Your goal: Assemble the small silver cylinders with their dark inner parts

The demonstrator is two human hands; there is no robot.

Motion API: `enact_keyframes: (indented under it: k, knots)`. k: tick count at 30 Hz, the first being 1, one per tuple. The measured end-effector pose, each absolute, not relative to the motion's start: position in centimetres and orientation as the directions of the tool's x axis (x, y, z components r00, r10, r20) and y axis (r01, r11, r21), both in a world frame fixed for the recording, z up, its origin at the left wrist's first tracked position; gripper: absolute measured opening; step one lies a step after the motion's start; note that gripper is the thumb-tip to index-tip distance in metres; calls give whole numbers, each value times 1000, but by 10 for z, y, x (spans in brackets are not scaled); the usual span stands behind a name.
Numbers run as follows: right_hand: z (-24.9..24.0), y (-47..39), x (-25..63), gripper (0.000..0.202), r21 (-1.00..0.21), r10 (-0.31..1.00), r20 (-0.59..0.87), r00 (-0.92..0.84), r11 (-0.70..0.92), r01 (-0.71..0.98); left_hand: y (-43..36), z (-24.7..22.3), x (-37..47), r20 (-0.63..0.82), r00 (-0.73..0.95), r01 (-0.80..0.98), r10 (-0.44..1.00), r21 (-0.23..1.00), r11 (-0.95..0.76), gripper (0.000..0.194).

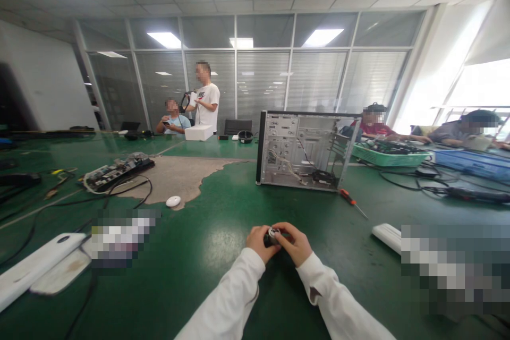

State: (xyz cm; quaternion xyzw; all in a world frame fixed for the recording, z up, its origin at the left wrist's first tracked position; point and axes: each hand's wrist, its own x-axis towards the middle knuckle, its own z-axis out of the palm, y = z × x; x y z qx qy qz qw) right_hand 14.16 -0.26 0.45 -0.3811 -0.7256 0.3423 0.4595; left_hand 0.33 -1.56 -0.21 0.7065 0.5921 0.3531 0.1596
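Near the middle of the green table point(199, 255), both hands meet around a small round object point(273, 234), dark with a whitish top. My left hand point(261, 243) is wrapped round its left side. The fingers of my right hand point(294, 243) press on its top and right side. What the object is cannot be made out. Beyond the hands stands an open metal computer case point(305, 151) with cables inside. An orange-handled screwdriver point(347, 197) lies at the case's lower right corner. To the left is a small white round lid-like piece point(173, 201).
A circuit assembly point(117, 172) and loose black cables lie at left, with a long white device point(42, 263) nearer. Another white device point(388, 237) is at right. Green point(390, 155) and blue point(472, 163) baskets stand behind it. Several people are around the table's far side.
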Motion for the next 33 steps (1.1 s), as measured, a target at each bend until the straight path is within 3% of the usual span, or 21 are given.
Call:
enact_keyframes:
  k: [18, 33]
  knots:
    - [5, -3, 137, 22, -825, 862, 476, -178, 507, 249, -16, 1, 4, 357, 103, 736, 928, 601, -313, 36]
    - [15, -7, 142, 17, -778, 818, 518, -248, 572, 261, -17, -1, 4, 354, 121, 752, 927, 577, -318, 37]
